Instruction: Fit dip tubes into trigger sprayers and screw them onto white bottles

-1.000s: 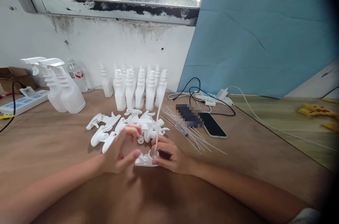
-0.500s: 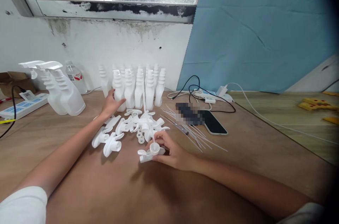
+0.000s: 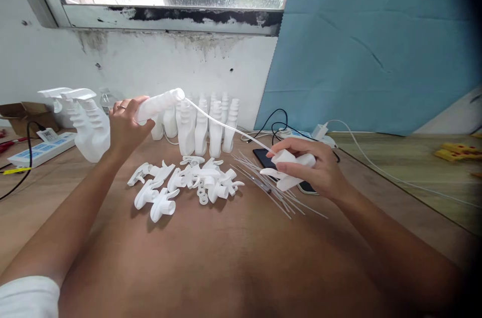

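My left hand (image 3: pixel 130 127) is closed around a white plastic bottle (image 3: pixel 160 103), raised and tilted so its neck points right. In my right hand (image 3: pixel 312 162) is a white trigger spray head (image 3: pixel 288 165), gripped between thumb and fingers over the phones. A long thin dip tube (image 3: pixel 229 126) runs from the spray head up left to the bottle's mouth; whether its tip is inside, I cannot tell. Below, a pile of white spray heads (image 3: pixel 207 175) lies on the table with several small white rings (image 3: pixel 202 195).
Several white bottles (image 3: pixel 201 127) stand upright against the wall. Bottles with spray heads fitted (image 3: pixel 90 127) are at the left beside a power strip (image 3: pixel 41 150) and cardboard box (image 3: pixel 30 115). Loose thin tubes (image 3: pixel 278 190) lie near a phone (image 3: pixel 263 157). Cables run behind, at the right.
My left hand has lifted a bottle from the row and tipped it rightward. My right hand has moved up and right with the spray head, whose tube now slants toward the bottle.
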